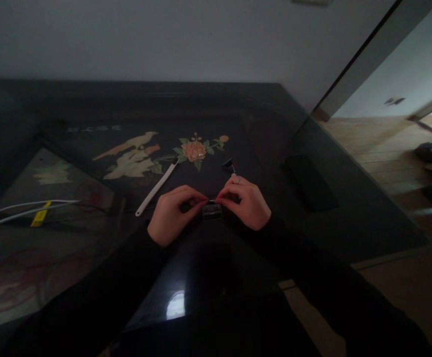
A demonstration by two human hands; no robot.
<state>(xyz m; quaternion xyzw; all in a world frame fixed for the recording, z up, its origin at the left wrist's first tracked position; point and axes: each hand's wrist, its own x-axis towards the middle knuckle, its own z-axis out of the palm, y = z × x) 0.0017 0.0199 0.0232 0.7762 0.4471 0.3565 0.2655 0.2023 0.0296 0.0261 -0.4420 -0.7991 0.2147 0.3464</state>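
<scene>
Clear plastic, a small boxy piece sits on the dark table just under the meeting fingertips of the left hand and right hand, both pinching something thin, too dim to identify.

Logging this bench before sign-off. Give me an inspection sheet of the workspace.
Surface: dark glossy table with bird-and-flower inlay.
Job's things: small clear box and a thin small piece, too dim to identify, pinched between both hands.
Clutter: white long-handled tool; small black clip-like item; flat black slab; yellow tag.
Hands: left hand and right hand, fingers meeting above the box; ring on the right.
Cables: white cables at left.
Surroundings: pale wall, wooden floor, doorway at right.
</scene>
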